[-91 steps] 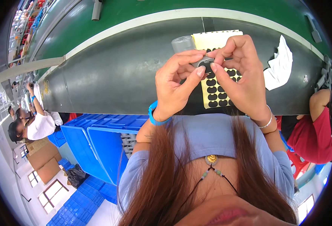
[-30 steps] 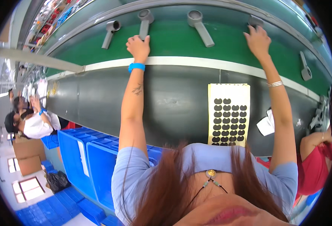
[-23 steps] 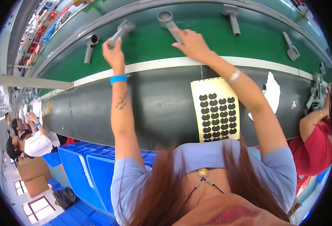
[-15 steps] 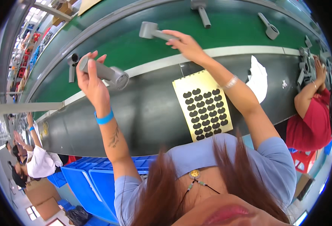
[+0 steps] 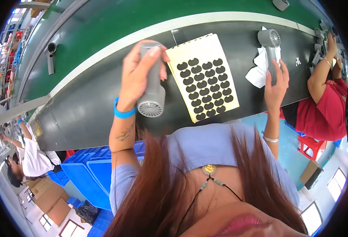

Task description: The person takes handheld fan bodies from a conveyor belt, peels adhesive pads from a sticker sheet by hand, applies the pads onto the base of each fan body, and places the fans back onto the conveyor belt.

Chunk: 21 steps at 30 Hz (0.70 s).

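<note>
My left hand [image 5: 136,73] is wrapped round the handle of a grey handheld fan [image 5: 152,106], held above the black worktop with its round grille toward me. My right hand [image 5: 277,85] has its thumb and fingers about the handle of a second grey handheld fan [image 5: 269,38], over a crumpled white cloth or paper [image 5: 257,73]. Its grille faces right; whether it rests on the worktop is hard to tell. Between my hands lies a yellowish sheet [image 5: 199,49] bearing rows of black rounded stickers, several sheets thick.
Beyond the black worktop [image 5: 83,114] runs a green conveyor [image 5: 114,27], past a pale rail. Grey fan parts [image 5: 50,59] lie on it. At right, a co-worker in red [image 5: 326,106] handles more fan parts. Blue crates [image 5: 83,177] stand below the worktop at left.
My right hand has brought its fan from over the conveyor to the white cloth at right. My left hand has moved right and nearer me, turning its fan's grille end down toward me.
</note>
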Each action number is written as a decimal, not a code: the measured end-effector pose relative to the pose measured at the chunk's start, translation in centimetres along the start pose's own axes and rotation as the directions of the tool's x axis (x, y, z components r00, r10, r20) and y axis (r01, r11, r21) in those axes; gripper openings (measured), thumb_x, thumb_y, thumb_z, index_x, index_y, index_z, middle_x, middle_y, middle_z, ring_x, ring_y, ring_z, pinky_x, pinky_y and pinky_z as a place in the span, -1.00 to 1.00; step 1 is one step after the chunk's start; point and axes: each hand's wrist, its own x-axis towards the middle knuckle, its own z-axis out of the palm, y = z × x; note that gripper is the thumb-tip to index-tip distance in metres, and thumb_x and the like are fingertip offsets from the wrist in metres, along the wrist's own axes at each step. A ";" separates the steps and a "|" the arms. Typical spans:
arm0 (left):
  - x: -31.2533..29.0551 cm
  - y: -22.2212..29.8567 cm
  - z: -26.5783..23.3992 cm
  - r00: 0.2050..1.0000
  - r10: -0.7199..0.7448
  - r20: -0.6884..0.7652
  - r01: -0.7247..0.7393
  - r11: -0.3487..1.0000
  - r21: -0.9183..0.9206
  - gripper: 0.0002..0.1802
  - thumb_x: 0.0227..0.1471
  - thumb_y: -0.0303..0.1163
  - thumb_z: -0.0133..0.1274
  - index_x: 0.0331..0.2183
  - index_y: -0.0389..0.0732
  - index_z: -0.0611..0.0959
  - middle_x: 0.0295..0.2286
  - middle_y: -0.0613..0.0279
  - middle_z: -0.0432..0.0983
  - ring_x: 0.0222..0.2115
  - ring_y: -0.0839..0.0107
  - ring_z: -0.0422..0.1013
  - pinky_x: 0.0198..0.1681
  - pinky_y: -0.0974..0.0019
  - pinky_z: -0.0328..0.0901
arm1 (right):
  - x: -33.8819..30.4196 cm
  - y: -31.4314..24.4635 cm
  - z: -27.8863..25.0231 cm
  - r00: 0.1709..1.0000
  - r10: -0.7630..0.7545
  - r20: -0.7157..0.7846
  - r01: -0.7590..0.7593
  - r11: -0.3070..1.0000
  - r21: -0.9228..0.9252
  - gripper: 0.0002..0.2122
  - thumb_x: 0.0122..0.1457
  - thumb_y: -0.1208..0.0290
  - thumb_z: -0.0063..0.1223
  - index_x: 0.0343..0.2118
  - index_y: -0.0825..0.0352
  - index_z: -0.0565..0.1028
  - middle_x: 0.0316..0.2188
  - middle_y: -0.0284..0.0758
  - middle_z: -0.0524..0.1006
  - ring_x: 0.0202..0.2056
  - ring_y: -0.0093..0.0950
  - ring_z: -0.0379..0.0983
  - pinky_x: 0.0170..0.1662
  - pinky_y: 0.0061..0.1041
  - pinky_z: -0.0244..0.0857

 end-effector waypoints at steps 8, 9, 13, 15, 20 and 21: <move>2.3 -5.6 5.9 0.938 -0.331 0.104 0.346 0.916 -0.203 -0.68 0.20 -0.19 -0.08 -0.29 -0.30 0.48 -0.12 0.06 0.47 -0.64 0.56 0.40 -0.59 0.51 0.33 | 1.8 -8.1 5.4 0.947 -0.043 0.317 -0.121 0.870 0.479 -0.84 0.04 0.56 0.12 -0.28 0.38 0.49 -0.39 -0.26 0.42 -0.44 -0.39 0.42 -0.39 -0.48 0.30; 2.7 -6.3 6.3 0.947 -0.301 0.114 0.319 0.924 -0.209 -0.66 0.19 -0.18 -0.07 -0.26 -0.32 0.48 -0.15 0.09 0.48 -0.64 0.56 0.40 -0.60 0.50 0.33 | 2.0 -8.2 5.8 0.947 -0.061 0.316 -0.092 0.889 0.449 -0.84 0.03 0.56 0.13 -0.29 0.38 0.48 -0.41 -0.26 0.40 -0.45 -0.35 0.41 -0.38 -0.45 0.29; 3.0 -8.1 7.0 0.919 -0.380 0.105 0.394 0.896 -0.203 -0.57 0.19 -0.13 -0.06 -0.14 -0.34 0.50 -0.41 0.18 0.50 -0.66 0.56 0.40 -0.63 0.52 0.31 | 2.2 -7.8 6.1 0.925 -0.138 0.353 -0.061 0.864 0.499 -0.89 0.02 0.60 0.10 -0.37 0.39 0.44 -0.44 -0.22 0.39 -0.46 -0.31 0.39 -0.37 -0.42 0.28; 3.0 -8.1 7.1 0.910 -0.405 0.089 0.415 0.892 -0.179 -0.54 0.19 -0.12 -0.07 -0.11 -0.34 0.50 -0.53 0.24 0.45 -0.67 0.58 0.39 -0.63 0.54 0.31 | 2.4 -8.5 5.9 0.911 0.005 0.411 -0.234 0.829 0.508 -0.91 0.01 0.61 0.11 -0.42 0.38 0.43 -0.48 -0.24 0.37 -0.47 -0.33 0.37 -0.38 -0.43 0.26; 2.6 -8.5 7.2 0.925 -0.375 0.062 0.380 0.905 -0.190 -0.55 0.18 -0.11 -0.05 -0.14 -0.34 0.49 -0.44 0.21 0.48 -0.66 0.59 0.40 -0.63 0.55 0.32 | 1.9 -8.6 6.0 0.902 -0.026 0.430 -0.202 0.856 0.475 -0.90 0.04 0.60 0.09 -0.38 0.40 0.41 -0.44 -0.25 0.37 -0.44 -0.36 0.38 -0.35 -0.43 0.27; 2.8 -8.6 7.3 0.929 -0.366 0.051 0.368 0.907 -0.205 -0.56 0.17 -0.11 -0.04 -0.16 -0.34 0.49 -0.41 0.20 0.48 -0.66 0.59 0.40 -0.63 0.54 0.33 | 2.1 -8.5 6.1 0.904 -0.029 0.426 -0.197 0.857 0.476 -0.90 0.04 0.60 0.09 -0.38 0.40 0.41 -0.44 -0.25 0.37 -0.44 -0.36 0.38 -0.35 -0.43 0.27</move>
